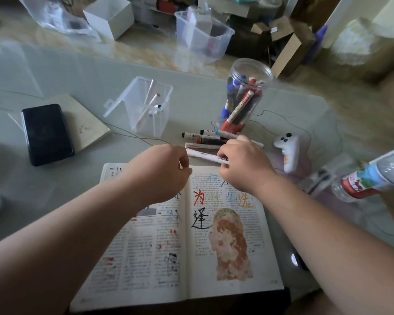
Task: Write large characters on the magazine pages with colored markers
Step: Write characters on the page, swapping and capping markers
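Just above the top edge of the open magazine (146, 258) on the glass counter (191, 103), the right hand (241, 160) grips a white marker (205, 155), the left hand (162, 169) curls at its other end, hold unclear, and loose markers (205, 135) lie just beyond.

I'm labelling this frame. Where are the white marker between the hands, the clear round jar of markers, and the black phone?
White marker (204, 156): head view, bare middle of its barrel.
Clear round plastic jar (266, 69): head view, upper rim.
Black phone (46, 134): head view, middle of its top surface.
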`<state>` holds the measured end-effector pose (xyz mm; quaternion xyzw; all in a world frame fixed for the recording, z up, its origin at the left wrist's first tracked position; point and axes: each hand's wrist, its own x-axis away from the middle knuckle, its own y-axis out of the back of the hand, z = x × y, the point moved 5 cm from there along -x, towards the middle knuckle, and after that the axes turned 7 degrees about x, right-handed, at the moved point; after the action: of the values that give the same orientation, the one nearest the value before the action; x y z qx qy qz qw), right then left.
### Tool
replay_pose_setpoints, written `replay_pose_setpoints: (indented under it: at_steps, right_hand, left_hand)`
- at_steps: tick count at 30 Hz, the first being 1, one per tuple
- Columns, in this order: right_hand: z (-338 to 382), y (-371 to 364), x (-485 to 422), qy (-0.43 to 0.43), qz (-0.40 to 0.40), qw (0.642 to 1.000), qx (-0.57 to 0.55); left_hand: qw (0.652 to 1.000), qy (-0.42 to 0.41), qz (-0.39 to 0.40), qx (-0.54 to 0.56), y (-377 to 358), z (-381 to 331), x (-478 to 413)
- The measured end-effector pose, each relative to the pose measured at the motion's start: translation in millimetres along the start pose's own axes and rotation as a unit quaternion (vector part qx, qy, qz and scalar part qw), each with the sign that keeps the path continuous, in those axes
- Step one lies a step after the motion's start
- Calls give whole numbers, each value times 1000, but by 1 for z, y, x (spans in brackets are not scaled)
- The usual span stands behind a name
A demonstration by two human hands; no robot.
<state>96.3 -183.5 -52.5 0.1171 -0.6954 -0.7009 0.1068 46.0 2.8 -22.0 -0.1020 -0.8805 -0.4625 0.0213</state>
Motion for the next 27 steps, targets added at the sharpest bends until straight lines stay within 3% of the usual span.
replay_pose_setpoints:
  at_steps: [4,8,10,14,16,20,27]
  right_hand:
    - [2,42,45,-24,-10,989,-145]
    - [-2,75,98,-80,-17,940,-332]
    - [-3,80,113,-79,-33,905,-416]
    - [1,66,128,-80,-51,792,-603]
    - [6,59,132,-59,-32,783,-619]
    - [5,53,135,-36,-34,801,-597]
    - [-10,43,131,-48,-30,745,-665]
  left_hand:
    - [996,-86,2,6,-9,-12,7]
    - [983,-171,47,51,-21,-37,25]
    - [976,-162,101,102,-27,-46,34]
    - [953,-190,153,179,-34,-68,56]
    - [939,-195,167,230,-34,-77,64]
    - [936,-191,168,243,-37,-81,65]
    - [948,-127,170,236,-57,-67,49]
